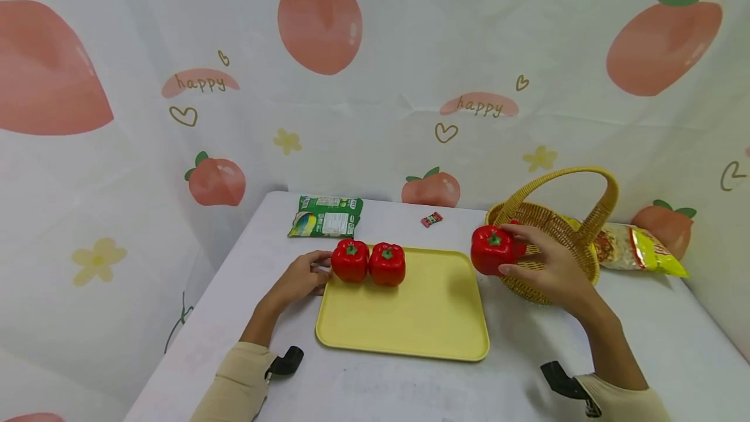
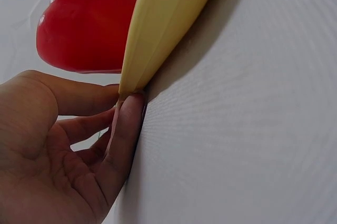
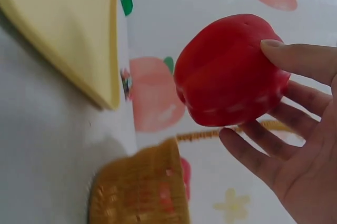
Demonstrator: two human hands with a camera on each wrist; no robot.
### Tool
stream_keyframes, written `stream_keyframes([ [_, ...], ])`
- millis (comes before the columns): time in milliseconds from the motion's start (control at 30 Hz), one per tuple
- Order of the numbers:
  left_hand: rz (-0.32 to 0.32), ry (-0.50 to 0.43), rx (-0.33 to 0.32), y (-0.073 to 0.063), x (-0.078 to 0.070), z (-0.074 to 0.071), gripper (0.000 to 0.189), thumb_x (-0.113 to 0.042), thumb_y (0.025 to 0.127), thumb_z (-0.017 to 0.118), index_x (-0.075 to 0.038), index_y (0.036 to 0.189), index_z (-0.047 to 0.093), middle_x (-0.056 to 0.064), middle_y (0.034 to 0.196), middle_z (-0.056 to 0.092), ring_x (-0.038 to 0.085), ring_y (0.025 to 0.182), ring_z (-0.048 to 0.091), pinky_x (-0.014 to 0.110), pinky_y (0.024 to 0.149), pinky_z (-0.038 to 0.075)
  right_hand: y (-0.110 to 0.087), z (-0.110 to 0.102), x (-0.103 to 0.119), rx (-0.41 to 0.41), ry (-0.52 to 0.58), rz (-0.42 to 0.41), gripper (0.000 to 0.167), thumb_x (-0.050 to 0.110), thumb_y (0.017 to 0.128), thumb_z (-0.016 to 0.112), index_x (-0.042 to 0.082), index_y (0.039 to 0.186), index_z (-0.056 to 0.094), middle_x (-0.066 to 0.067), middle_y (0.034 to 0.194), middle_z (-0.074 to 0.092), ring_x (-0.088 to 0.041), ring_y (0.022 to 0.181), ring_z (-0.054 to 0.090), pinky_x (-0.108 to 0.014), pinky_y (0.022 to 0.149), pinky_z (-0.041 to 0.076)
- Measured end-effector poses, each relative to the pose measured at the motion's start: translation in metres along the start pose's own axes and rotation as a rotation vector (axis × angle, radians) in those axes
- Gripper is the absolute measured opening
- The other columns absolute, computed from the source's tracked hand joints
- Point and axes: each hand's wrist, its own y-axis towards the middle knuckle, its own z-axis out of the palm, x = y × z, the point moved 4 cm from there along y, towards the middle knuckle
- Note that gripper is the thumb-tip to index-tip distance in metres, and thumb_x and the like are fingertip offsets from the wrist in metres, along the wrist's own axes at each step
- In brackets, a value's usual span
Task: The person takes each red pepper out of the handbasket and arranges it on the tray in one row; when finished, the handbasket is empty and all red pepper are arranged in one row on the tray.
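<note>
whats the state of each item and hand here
Yellow tray, right side up
Two red bell peppers, upright on the tray
Held red bell pepper, up in the air
Right hand, gripping that pepper
Left hand, pinching the tray's rim
Wicker basket, upright, handle up
Green snack packet, lying flat
Small red packet, lying flat
Yellow snack bag, lying down

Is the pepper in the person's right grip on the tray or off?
Off: the right wrist view shows a gap between the pepper, held by the right grip, and the tray.

Two red bell peppers (image 1: 387, 268) sit back left on a yellow rectangular tray (image 1: 430, 308). Right of it stands a tan wicker basket (image 1: 523, 288); a green plastic packet (image 1: 326, 217) lies behind.
</note>
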Motion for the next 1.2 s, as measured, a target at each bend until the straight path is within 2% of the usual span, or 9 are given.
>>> stream_keyframes([
  [100,0.005,-0.001,-0.001,0.0,0.0,0.0,0.057,-0.006,0.093,0.062,-0.002,0.149,0.056,0.018,0.138,0.064,0.023,0.103,0.069,0.034,0.08,0.066,0.005,0.01,0.006,0.018,0.029,-0.016,0.066,0.013,0.089,0.085,0.01,0.15,0.057,-0.015,0.139,0.064,-0.029,0.116,0.066,-0.022,0.087,0.061],
  [167,0.007,-0.002,-0.001,-0.001,0.001,0.001,0.057,-0.006,0.093,0.062,-0.002,0.15,0.056,0.018,0.138,0.064,0.023,0.102,0.069,0.034,0.08,0.066,0.008,0.016,0.009,0.028,0.05,-0.021,0.067,0.012,0.089,0.085,0.008,0.15,0.057,-0.016,0.139,0.064,-0.035,0.117,0.067,-0.024,0.088,0.062],
  [333,0.011,-0.001,0.001,-0.001,0.0,0.001,0.057,-0.005,0.093,0.062,-0.002,0.149,0.057,0.017,0.137,0.064,0.023,0.103,0.068,0.033,0.079,0.066,0.015,0.032,0.013,0.065,0.108,-0.021,0.068,0.012,0.089,0.085,0.004,0.15,0.055,-0.016,0.141,0.062,-0.036,0.122,0.065,-0.032,0.089,0.064],
  [500,0.022,0.0,0.007,-0.001,-0.001,0.001,0.056,-0.005,0.093,0.062,-0.001,0.149,0.057,0.018,0.137,0.064,0.023,0.102,0.068,0.033,0.079,0.066,0.019,0.047,0.013,0.107,0.185,0.019,0.068,0.014,0.09,0.084,0.008,0.15,0.055,-0.014,0.142,0.061,-0.036,0.121,0.067,-0.032,0.089,0.064],
  [633,0.021,0.002,0.007,-0.001,-0.001,0.001,0.057,-0.005,0.093,0.062,-0.001,0.149,0.056,0.019,0.137,0.064,0.024,0.102,0.068,0.032,0.078,0.065,0.024,0.059,0.012,0.136,0.205,0.045,0.068,0.016,0.09,0.084,0.012,0.151,0.055,-0.011,0.142,0.061,-0.036,0.121,0.068,-0.032,0.09,0.064],
  [867,0.016,0.006,0.005,-0.001,-0.001,0.002,0.057,-0.006,0.092,0.063,-0.002,0.149,0.057,0.018,0.137,0.064,0.024,0.103,0.068,0.031,0.078,0.065,0.031,0.074,0.017,0.14,0.215,0.029,0.071,0.015,0.088,0.086,0.006,0.151,0.055,-0.014,0.144,0.062,-0.037,0.13,0.061,-0.051,0.096,0.062],
  [1000,0.02,0.008,0.006,-0.001,-0.001,0.002,0.057,-0.006,0.092,0.062,-0.002,0.149,0.057,0.017,0.136,0.064,0.024,0.102,0.067,0.032,0.078,0.065,0.033,0.081,0.018,0.149,0.211,0.035,0.072,0.018,0.088,0.086,0.009,0.152,0.055,-0.014,0.147,0.062,-0.037,0.132,0.06,-0.051,0.096,0.062],
  [1200,0.015,0.01,0.004,0.0,0.0,0.0,0.057,-0.006,0.093,0.062,-0.002,0.149,0.056,0.017,0.137,0.064,0.024,0.102,0.067,0.033,0.079,0.065,0.033,0.09,0.016,0.181,0.284,0.047,0.069,0.018,0.09,0.085,0.011,0.152,0.055,-0.012,0.15,0.059,-0.037,0.134,0.059,-0.044,0.098,0.062],
])
